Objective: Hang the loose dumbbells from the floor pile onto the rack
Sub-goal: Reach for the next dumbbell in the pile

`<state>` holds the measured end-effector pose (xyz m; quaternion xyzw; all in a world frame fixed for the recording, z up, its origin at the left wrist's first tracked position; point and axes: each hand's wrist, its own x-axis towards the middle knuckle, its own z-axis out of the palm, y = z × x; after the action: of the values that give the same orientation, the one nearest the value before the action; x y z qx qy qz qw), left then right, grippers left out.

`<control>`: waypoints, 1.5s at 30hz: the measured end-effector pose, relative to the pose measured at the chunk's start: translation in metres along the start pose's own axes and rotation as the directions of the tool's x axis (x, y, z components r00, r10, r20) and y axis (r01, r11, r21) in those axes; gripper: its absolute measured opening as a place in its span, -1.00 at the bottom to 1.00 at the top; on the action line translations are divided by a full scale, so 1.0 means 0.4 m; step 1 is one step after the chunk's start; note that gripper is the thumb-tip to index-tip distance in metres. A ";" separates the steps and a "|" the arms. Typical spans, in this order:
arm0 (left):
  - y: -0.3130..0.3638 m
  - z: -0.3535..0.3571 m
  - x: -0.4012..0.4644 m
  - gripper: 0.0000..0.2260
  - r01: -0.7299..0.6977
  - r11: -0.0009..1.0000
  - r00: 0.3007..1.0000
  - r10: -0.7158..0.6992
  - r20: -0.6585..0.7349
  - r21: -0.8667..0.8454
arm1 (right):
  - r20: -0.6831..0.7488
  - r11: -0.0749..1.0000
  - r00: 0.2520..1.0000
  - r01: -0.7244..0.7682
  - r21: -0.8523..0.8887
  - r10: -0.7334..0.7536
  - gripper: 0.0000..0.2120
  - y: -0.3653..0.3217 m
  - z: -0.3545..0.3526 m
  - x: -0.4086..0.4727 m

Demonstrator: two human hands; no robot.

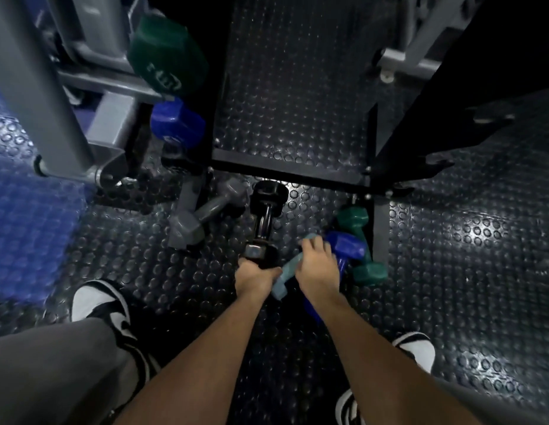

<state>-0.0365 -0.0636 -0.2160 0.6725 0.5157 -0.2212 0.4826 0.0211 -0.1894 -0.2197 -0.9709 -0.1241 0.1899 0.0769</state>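
Reaching down into the floor pile, the person is working both hands at once, and the dumbbells there are going to handle quite differently from one another. Farthest left, already hanging on the rack (297, 173), a green dumbbell (167, 56) and a blue dumbbell (178, 122) are showing where the loose ones belong. Below them a grey dumbbell (205, 211) is lying on the studded rubber floor (451, 240), untouched; its coated surface is looking matte and probably grippy. Next, the black dumbbell (264, 222) is lying with one head near the rack's base bar, and the left hand (254, 276) is closing over its near head, fingers curled round that end rather than the bar. This one is looking like the heaviest and hardest of the lot, so the narrow handle in the middle is likely the safer place to take it. Just beside it, the right hand (317, 265) is wrapping round the handle of a light blue dumbbell (290, 271), which is small, coated and probably light enough for one hand. Farther right, a second blue dumbbell (346, 245) is resting against a second green dumbbell (363, 250) next to the rack's foot; all are rigid and liable to roll if nudged.
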 end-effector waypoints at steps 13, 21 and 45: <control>-0.044 0.102 0.053 -0.33 0.223 0.969 0.971 -0.211 0.115 -0.106 | 0.430 0.751 0.900 0.236 -0.617 0.070 -0.64 0.012 -0.029 0.207; -0.072 0.061 0.009 -0.62 0.251 0.908 0.960 -0.190 0.203 -0.336 | 0.376 0.981 0.924 0.137 -0.139 -0.076 -0.42 0.024 -0.137 0.191; 0.362 -0.222 -0.467 -0.81 -0.223 0.812 0.868 0.418 0.270 -0.539 | 0.107 0.064 0.988 -0.115 0.991 0.115 -0.79 -0.021 -0.674 -0.154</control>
<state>0.0078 -0.0755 0.0322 0.5508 0.3290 -0.1213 0.7574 0.0685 -0.2256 0.0504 -0.6658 0.1151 0.2286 0.7009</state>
